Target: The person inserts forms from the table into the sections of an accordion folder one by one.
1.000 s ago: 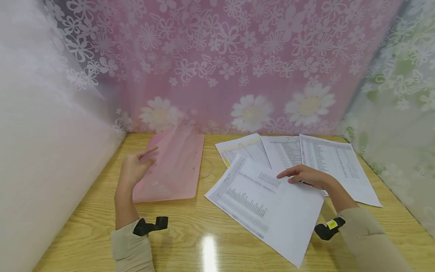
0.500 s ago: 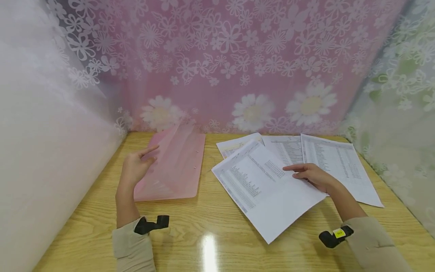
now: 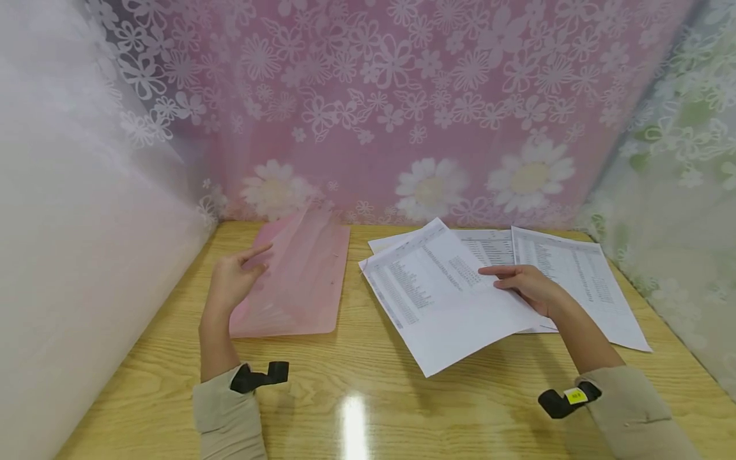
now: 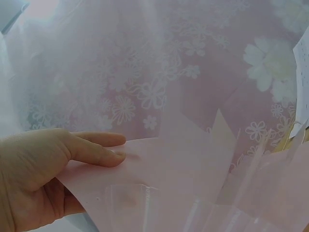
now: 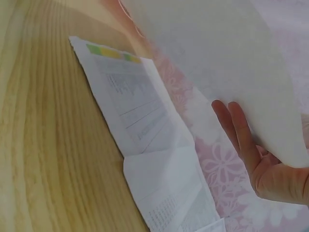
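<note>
A pink plastic folder lies on the left of the wooden table, its translucent cover raised. My left hand pinches the cover's left edge; in the left wrist view the thumb of that hand lies over the pink sheet. To the right, a printed sheet of paper is held up at a tilt by my right hand, which grips its right side between thumb and fingers. From the right wrist, the blank back of the sheet shows, with fingertips of my right hand behind it.
Several printed papers lie fanned out at the back right, among them a rightmost sheet and a middle one. A floral curtain stands behind the table. A pale wall covering bounds the left.
The printed sheet has been raised and turned, its near corner swinging left and away from me. My right hand has risen slightly. The left hand keeps its hold on the folder cover.
</note>
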